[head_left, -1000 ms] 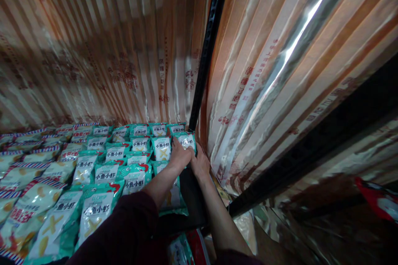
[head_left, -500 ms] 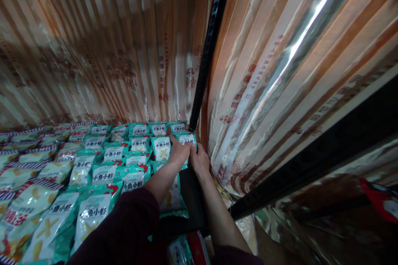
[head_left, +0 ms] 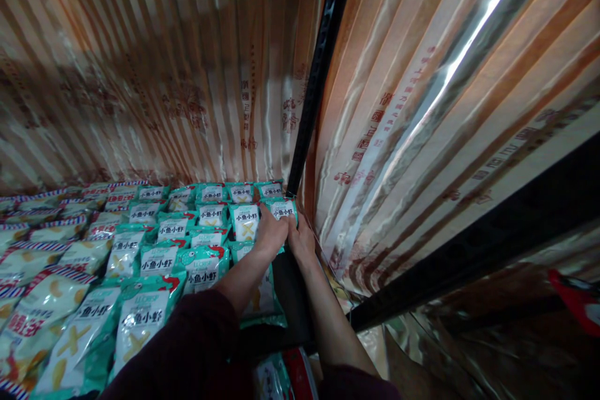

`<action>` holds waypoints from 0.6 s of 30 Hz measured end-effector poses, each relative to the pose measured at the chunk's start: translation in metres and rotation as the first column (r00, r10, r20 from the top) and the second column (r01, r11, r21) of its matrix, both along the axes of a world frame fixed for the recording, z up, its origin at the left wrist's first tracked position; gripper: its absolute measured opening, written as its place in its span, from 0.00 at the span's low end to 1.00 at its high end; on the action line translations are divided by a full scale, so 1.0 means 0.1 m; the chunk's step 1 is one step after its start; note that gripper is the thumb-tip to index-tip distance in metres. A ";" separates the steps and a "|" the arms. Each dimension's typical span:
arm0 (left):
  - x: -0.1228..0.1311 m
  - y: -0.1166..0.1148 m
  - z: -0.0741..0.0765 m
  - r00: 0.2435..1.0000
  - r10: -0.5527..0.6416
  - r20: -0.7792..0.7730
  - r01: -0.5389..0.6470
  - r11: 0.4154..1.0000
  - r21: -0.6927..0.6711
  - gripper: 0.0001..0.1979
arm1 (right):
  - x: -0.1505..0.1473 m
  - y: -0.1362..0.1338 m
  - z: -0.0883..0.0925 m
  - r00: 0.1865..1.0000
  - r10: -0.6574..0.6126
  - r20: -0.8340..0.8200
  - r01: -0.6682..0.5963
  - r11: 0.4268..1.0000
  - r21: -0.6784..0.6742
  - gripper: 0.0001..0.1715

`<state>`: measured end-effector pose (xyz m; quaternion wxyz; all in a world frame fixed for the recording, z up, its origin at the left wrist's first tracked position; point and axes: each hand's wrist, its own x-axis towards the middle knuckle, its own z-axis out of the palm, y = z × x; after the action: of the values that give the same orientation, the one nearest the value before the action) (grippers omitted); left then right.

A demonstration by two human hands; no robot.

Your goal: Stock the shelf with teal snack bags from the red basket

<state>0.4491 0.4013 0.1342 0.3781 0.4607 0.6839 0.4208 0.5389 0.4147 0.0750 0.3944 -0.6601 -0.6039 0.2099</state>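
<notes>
A teal and white snack bag [head_left: 282, 208] lies at the right end of a row, by the black post. My left hand [head_left: 272, 230] is closed on its left side, and my right hand [head_left: 301, 236] is closed on its right side. Both hands pinch the bag's lower part, which they partly hide. Left of my left hand stands another teal bag [head_left: 246, 222]. A larger teal bag [head_left: 257, 287] lies below my left forearm, partly covered by it.
Rows of teal bags and striped-edge bags [head_left: 47, 306] fill the left. A black perforated post [head_left: 319, 75] rises at the corner, before pleated curtains [head_left: 210, 75]. A black bar [head_left: 469, 237] crosses the right. Red packages [head_left: 300, 375] show at the bottom.
The view has shifted slightly. Both hands stay at the same bag, with almost no visible movement.
</notes>
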 end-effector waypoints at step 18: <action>0.02 -0.16 0.12 0.998 -0.051 -0.033 0.052 0.998 0.033 0.25 | -0.02 -0.05 -0.16 0.997 -0.075 -0.004 0.074 0.987 0.145 0.35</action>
<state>0.4511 0.3857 0.1460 0.3700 0.4910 0.6705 0.4152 0.5366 0.4096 0.0586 0.4485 -0.6519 -0.5927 0.1502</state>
